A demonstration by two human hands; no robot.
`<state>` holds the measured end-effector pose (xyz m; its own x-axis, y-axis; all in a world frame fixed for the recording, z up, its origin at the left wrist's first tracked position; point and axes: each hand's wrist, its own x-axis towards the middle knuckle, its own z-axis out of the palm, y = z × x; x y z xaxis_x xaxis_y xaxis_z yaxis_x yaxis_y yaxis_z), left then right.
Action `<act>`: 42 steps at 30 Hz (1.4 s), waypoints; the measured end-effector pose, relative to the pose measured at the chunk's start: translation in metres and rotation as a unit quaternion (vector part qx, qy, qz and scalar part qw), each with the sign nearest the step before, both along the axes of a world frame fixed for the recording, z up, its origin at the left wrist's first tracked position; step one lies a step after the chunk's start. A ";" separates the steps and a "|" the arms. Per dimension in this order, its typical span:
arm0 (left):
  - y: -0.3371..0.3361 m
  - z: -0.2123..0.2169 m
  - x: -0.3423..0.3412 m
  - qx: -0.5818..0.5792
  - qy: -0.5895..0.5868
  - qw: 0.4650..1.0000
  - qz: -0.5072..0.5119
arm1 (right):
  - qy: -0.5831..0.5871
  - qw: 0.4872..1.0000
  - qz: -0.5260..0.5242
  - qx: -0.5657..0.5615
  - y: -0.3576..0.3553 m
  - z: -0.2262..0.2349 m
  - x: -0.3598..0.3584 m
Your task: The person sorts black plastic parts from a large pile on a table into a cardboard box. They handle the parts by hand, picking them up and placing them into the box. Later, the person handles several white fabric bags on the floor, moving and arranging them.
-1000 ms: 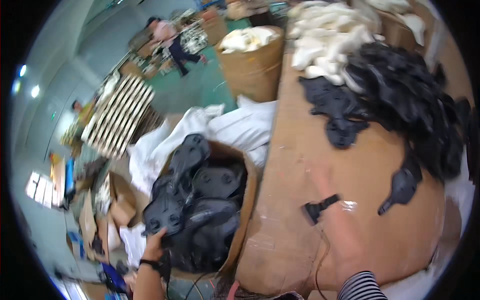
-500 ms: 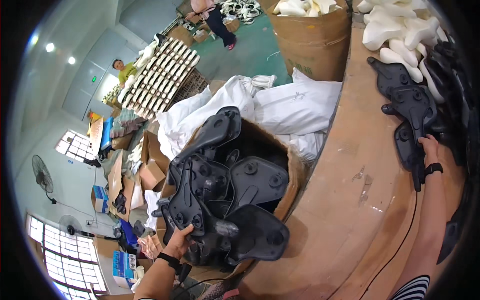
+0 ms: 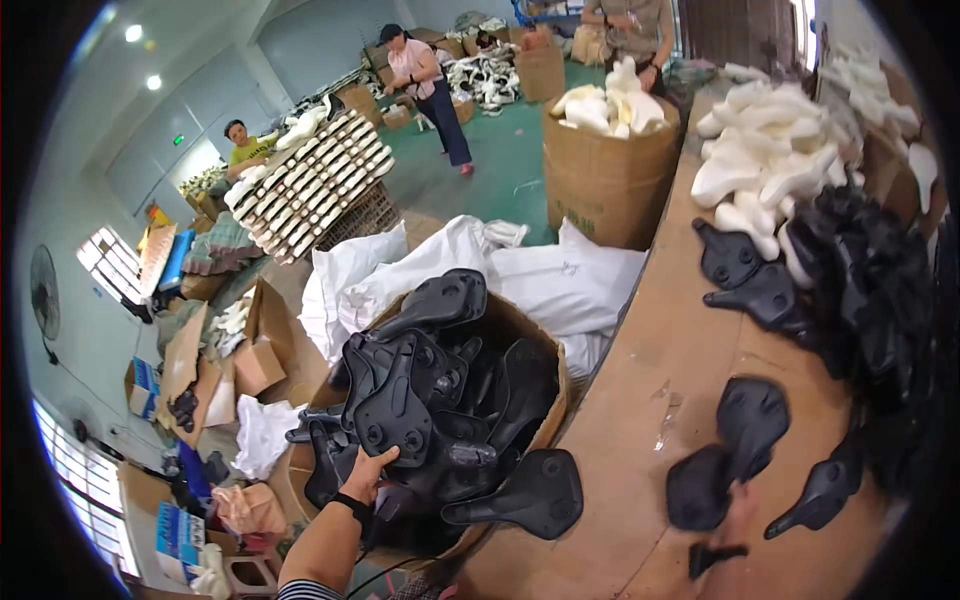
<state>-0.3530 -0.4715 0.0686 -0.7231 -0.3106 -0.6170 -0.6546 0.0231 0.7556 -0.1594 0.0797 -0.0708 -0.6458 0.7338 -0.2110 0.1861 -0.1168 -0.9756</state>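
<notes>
White foam saddle pads (image 3: 775, 165) lie heaped at the far end of a brown bench (image 3: 640, 430), more filling a cardboard drum (image 3: 605, 175) on the green floor (image 3: 500, 165). White sacks (image 3: 470, 270) sprawl nearby; beyond, a slatted rack (image 3: 315, 190) carries rows of pale parts, with three people working behind.

Saddle factory floor: boxed black saddles (image 3: 440, 400), white foam pads (image 3: 770, 165), workers.

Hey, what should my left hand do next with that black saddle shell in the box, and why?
Probably lift it straight up and clear. Your left hand already grips the lower edge of a black saddle shell on top of the heaped cardboard box, and other shells lean against it, so a sideways pull might drag them out.
</notes>
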 end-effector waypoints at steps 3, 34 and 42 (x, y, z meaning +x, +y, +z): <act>-0.006 -0.023 -0.010 0.136 0.128 0.981 -0.045 | -0.031 0.996 -0.003 -0.081 -0.076 0.016 0.055; -0.261 -0.069 0.212 -0.097 0.213 0.951 -0.202 | -0.103 0.848 0.321 0.408 -0.382 0.008 -0.013; -0.497 -0.113 0.352 -0.244 -0.008 0.960 -0.140 | -0.128 0.926 0.212 0.286 -0.451 0.054 0.004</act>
<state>-0.0012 -0.9685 -0.0441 -0.8125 -0.3594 -0.4590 -0.5818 0.5489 0.6002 -0.1553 -0.3714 -0.0170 -0.8842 0.4642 -0.0521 0.3298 0.5414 -0.7734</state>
